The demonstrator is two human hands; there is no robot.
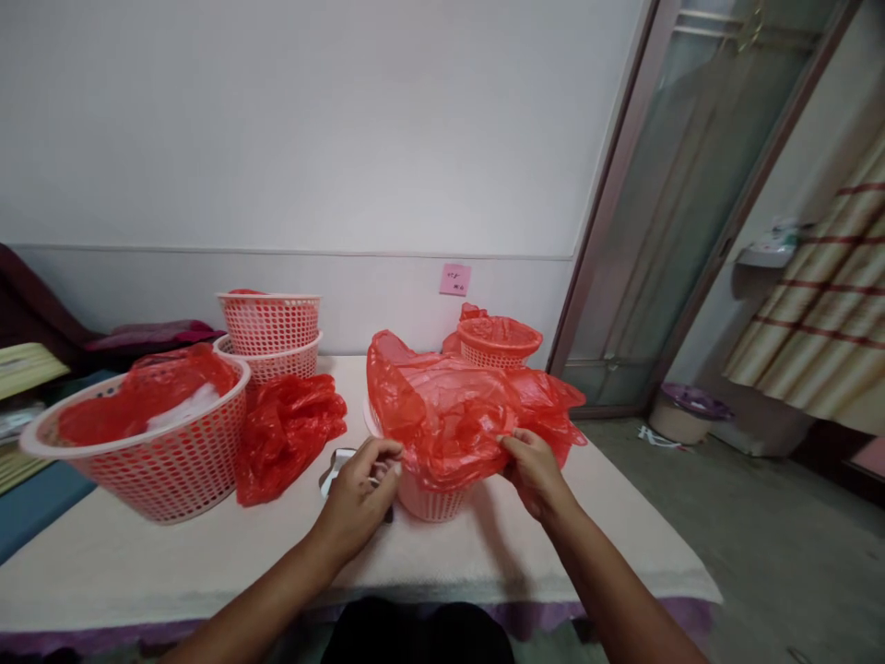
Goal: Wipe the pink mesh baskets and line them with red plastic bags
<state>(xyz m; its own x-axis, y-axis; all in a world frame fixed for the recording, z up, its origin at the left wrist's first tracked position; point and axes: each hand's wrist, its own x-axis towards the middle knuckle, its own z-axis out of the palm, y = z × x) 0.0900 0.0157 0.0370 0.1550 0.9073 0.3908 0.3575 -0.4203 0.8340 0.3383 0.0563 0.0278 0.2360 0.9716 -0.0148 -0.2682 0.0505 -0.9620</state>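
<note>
A thin red plastic bag (449, 397) lies over a pink perforated basket (430, 503) in front of me, hiding most of its rim. With its thumb and fingers closed, my right hand (536, 475) pinches the bag's near right edge. My left hand (363, 498) is at the near left edge of the bag, fingers curled together against it. A small dark and white object (336, 468) lies on the table behind my left hand, partly covered by it.
Left stands a large pink basket (172, 480) lined with red plastic, beside a crumpled red bag (287, 433) and two stacked baskets (273, 323). A red-lined basket (499, 341) sits behind. The white-covered table (608, 544) ends at right; a bin (684, 415) stands on the floor.
</note>
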